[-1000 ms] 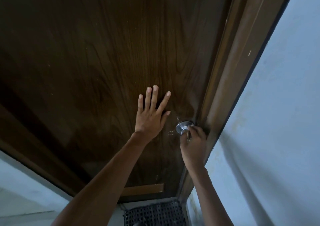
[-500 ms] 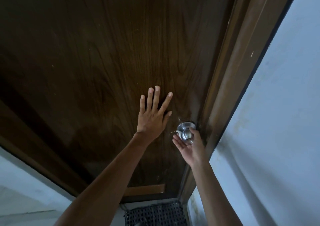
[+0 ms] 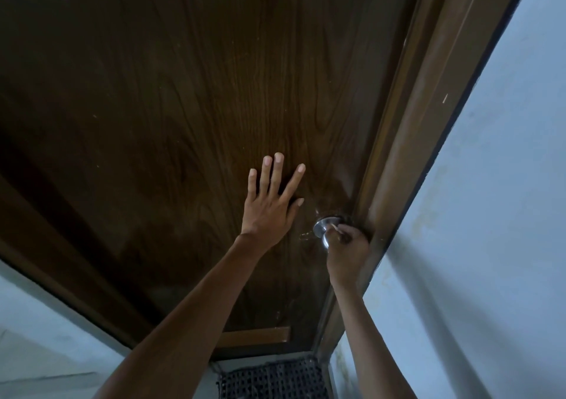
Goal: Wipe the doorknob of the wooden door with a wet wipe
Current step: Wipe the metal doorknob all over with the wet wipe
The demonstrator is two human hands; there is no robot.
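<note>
A dark brown wooden door (image 3: 183, 123) fills most of the head view. Its shiny metal doorknob (image 3: 324, 227) sits near the door's right edge. My right hand (image 3: 347, 250) is closed around the knob from below and the right, hiding most of it. No wet wipe shows; the fist may cover one. My left hand (image 3: 271, 207) lies flat on the door just left of the knob, fingers spread and pointing up.
A lighter brown door frame (image 3: 428, 123) runs along the right edge of the door. A pale bluish wall (image 3: 496, 245) stands to its right. A dark woven mat (image 3: 272, 378) lies on the floor at the door's foot.
My right hand, palm up under the knob half a second ago, has turned over and closed around it. My left hand has stayed flat on the door.
</note>
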